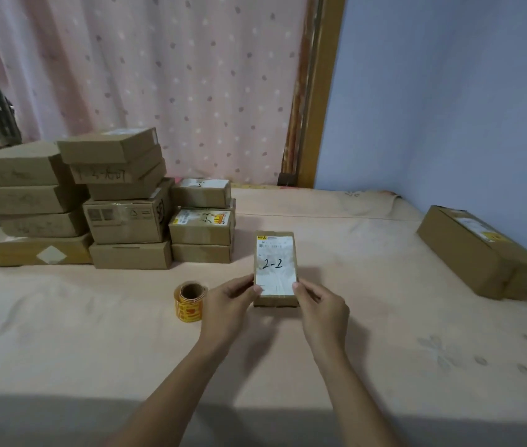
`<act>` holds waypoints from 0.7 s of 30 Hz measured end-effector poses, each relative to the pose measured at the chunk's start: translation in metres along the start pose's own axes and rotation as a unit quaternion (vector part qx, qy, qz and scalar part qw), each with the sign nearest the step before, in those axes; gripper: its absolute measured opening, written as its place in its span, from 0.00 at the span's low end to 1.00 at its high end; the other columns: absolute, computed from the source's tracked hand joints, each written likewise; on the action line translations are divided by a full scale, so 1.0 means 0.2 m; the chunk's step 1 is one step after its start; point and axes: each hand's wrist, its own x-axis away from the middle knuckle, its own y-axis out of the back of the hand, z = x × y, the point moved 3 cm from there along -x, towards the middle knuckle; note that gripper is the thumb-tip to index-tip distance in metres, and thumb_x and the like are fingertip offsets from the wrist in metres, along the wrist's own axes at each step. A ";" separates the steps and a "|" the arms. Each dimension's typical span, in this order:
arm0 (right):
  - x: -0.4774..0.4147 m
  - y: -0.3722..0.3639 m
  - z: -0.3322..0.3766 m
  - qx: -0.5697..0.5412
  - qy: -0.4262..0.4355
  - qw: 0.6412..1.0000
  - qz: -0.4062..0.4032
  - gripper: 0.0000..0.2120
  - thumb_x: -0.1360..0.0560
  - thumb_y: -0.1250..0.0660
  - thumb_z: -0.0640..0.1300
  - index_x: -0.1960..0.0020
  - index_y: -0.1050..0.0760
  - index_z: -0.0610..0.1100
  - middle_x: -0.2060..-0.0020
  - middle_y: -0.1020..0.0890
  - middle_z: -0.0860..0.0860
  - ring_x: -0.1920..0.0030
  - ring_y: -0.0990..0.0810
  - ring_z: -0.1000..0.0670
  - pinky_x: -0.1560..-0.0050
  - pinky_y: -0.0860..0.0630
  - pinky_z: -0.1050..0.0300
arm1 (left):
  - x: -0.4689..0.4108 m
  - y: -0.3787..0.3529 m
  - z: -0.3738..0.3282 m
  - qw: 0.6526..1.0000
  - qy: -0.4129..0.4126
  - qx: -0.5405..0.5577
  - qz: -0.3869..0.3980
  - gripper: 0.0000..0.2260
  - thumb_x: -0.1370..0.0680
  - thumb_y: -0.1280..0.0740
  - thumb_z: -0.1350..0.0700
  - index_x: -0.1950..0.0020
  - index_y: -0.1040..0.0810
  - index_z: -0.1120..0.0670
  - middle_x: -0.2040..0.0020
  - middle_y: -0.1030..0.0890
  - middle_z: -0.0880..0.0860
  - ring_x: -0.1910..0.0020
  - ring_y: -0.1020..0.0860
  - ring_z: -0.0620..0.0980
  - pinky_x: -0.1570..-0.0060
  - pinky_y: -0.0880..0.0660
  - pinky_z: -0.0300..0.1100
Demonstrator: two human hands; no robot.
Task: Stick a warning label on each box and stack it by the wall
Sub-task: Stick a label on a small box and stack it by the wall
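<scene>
A small cardboard box (275,262) with a white shipping label marked "2-2" lies in the middle of the bed. My left hand (228,306) grips its near left corner and my right hand (321,309) grips its near right corner, thumbs on top. A roll of orange and yellow warning labels (190,301) stands just left of my left hand. One long cardboard box (481,251) lies by the blue wall at the right.
Several cardboard boxes (126,217) are piled at the back left in front of a pink dotted curtain (165,75). The pink sheet (384,333) covers the bed. A wooden post (317,91) stands at the corner beside the blue wall (449,108).
</scene>
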 end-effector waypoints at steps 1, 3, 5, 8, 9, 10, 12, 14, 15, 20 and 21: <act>0.02 0.01 -0.03 0.011 -0.007 1.000 -0.001 0.06 0.24 0.27 0.47 0.48 0.13 0.50 0.55 0.13 0.60 0.54 0.17 0.62 0.49 0.21 0.58 | 0.02 -0.01 0.03 1.000 0.003 -0.017 -0.001 0.13 0.23 0.28 0.61 0.39 0.16 0.56 0.46 0.14 0.47 0.44 0.16 0.44 0.42 0.21 0.45; 0.03 0.03 -0.06 0.025 -0.020 0.999 0.000 0.06 0.24 0.27 0.47 0.49 0.13 0.51 0.55 0.12 0.59 0.54 0.16 0.58 0.50 0.21 0.56 | 0.04 -0.03 0.06 0.999 0.005 -0.048 0.004 0.13 0.23 0.29 0.60 0.39 0.16 0.56 0.46 0.14 0.47 0.45 0.16 0.45 0.42 0.20 0.44; 0.04 0.04 -0.08 0.033 -0.030 0.999 0.004 0.05 0.25 0.27 0.48 0.50 0.13 0.51 0.56 0.12 0.58 0.54 0.16 0.56 0.51 0.21 0.55 | 0.04 -0.03 0.07 0.997 0.007 -0.077 0.015 0.13 0.22 0.29 0.57 0.38 0.16 0.55 0.45 0.14 0.46 0.45 0.16 0.44 0.43 0.19 0.45; 0.06 0.04 -0.10 0.052 -0.043 0.998 0.020 0.06 0.25 0.27 0.49 0.51 0.13 0.51 0.57 0.12 0.58 0.56 0.16 0.55 0.52 0.21 0.55 | 0.07 -0.01 0.09 0.991 0.014 -0.131 0.037 0.13 0.22 0.31 0.53 0.38 0.16 0.52 0.45 0.14 0.43 0.45 0.18 0.39 0.43 0.20 0.45; 0.07 0.04 -0.12 0.053 -0.050 0.997 0.028 0.06 0.25 0.27 0.50 0.51 0.13 0.52 0.58 0.12 0.59 0.55 0.16 0.55 0.52 0.20 0.54 | 0.08 0.00 0.09 0.988 0.015 -0.148 0.042 0.12 0.21 0.32 0.54 0.38 0.16 0.51 0.45 0.15 0.42 0.45 0.18 0.37 0.42 0.21 0.43; 0.07 0.03 -0.14 0.048 -0.058 0.997 0.034 0.05 0.25 0.27 0.52 0.52 0.13 0.54 0.58 0.13 0.60 0.55 0.15 0.55 0.51 0.19 0.53 | 0.09 0.00 0.09 0.986 0.016 -0.157 0.046 0.12 0.21 0.32 0.54 0.39 0.16 0.50 0.45 0.15 0.41 0.46 0.19 0.36 0.42 0.22 0.41; 0.07 0.03 -0.14 0.032 -0.071 0.996 0.050 0.04 0.28 0.28 0.56 0.55 0.15 0.60 0.60 0.13 0.63 0.56 0.14 0.54 0.51 0.17 0.48 | 0.10 0.01 0.07 0.985 0.029 -0.160 0.059 0.11 0.20 0.32 0.55 0.39 0.16 0.50 0.45 0.15 0.42 0.45 0.19 0.35 0.43 0.22 0.40; 0.05 0.03 -0.15 0.021 -0.083 0.994 0.069 0.05 0.31 0.29 0.59 0.58 0.15 0.63 0.61 0.14 0.64 0.56 0.14 0.55 0.51 0.16 0.46 | 0.08 0.04 0.04 0.984 0.045 -0.152 0.077 0.11 0.21 0.33 0.55 0.40 0.15 0.51 0.45 0.14 0.44 0.44 0.18 0.41 0.42 0.21 0.43; 0.04 0.03 -0.15 0.018 -0.086 0.993 0.078 0.04 0.31 0.28 0.58 0.58 0.15 0.62 0.62 0.14 0.63 0.56 0.14 0.55 0.51 0.16 0.45 | 0.07 0.08 0.02 0.984 0.051 -0.153 0.073 0.11 0.21 0.32 0.55 0.41 0.14 0.52 0.46 0.14 0.45 0.46 0.17 0.43 0.42 0.21 0.47; 0.03 0.07 -0.14 0.042 -0.073 0.993 0.086 0.05 0.26 0.28 0.50 0.60 0.17 0.56 0.62 0.14 0.60 0.57 0.15 0.52 0.54 0.18 0.51 | 0.09 0.38 -0.15 0.962 -0.061 -0.265 0.014 0.06 0.23 0.27 0.57 0.46 0.15 0.53 0.50 0.18 0.48 0.60 0.19 0.44 0.59 0.18 0.48; 0.02 0.08 -0.12 0.066 -0.053 0.993 0.079 0.05 0.25 0.29 0.49 0.60 0.18 0.55 0.61 0.15 0.60 0.56 0.15 0.53 0.55 0.20 0.55 | 0.10 0.44 -0.17 0.939 -0.112 -0.324 0.017 0.07 0.24 0.26 0.59 0.46 0.15 0.53 0.48 0.18 0.46 0.59 0.20 0.43 0.59 0.20 0.43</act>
